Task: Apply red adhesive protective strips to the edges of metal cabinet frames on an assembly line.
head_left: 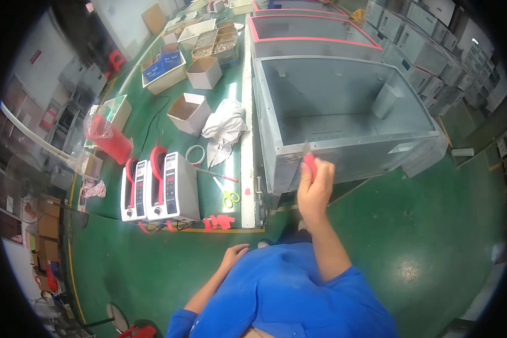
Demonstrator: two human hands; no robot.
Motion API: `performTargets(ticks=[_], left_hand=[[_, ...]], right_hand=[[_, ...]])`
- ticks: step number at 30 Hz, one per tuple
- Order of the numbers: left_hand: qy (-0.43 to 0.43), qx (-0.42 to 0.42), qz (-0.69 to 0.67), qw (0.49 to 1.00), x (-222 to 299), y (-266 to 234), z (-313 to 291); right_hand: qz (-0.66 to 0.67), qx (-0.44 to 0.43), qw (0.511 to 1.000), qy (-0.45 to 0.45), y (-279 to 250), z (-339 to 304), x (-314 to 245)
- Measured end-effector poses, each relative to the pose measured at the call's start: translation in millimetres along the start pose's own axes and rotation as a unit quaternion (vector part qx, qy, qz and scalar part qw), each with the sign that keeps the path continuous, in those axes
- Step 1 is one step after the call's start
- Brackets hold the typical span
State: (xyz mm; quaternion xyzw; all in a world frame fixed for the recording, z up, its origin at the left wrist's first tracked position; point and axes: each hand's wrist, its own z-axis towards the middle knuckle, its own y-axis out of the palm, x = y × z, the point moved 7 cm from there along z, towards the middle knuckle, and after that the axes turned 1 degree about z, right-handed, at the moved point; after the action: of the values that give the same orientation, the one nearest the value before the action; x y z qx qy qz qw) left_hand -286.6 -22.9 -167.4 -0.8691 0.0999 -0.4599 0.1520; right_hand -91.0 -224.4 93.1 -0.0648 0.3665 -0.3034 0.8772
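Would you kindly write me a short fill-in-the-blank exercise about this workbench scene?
1. The right hand presses a strip of ____ tape onto the grey metal box.
2. The left hand rests on the person's ____.
3. The scissors on the green bench have ____ handles.

Missing words: red; thigh; yellow-green

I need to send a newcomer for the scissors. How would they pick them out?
Start at the two white tape dispensers on the green bench. Just to their right, before the white edge strip, lie the scissors. Their yellow-green handles set them apart from the red pieces around them.
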Motion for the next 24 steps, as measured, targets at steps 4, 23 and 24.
performTargets(ticks=[4, 23, 24], left_hand=[[0.030, -0.010, 0.030, 0.999, 9.7, 3.4, 3.7], [0.023, -0.005, 0.012, 1.000, -1.0, 5.5, 10.2], [0.009, -0.007, 0.009, 1.000, -2.5, 3.8, 9.1]], right_hand=[[-0.008, -0.104, 0.994, 0.010, 7.7, -3.4, -27.6], [-0.003, -0.011, 1.000, 0.001, -3.4, 5.2, -5.4], [0.020, -0.028, 0.999, -0.016, 0.9, -2.0, -8.1]])
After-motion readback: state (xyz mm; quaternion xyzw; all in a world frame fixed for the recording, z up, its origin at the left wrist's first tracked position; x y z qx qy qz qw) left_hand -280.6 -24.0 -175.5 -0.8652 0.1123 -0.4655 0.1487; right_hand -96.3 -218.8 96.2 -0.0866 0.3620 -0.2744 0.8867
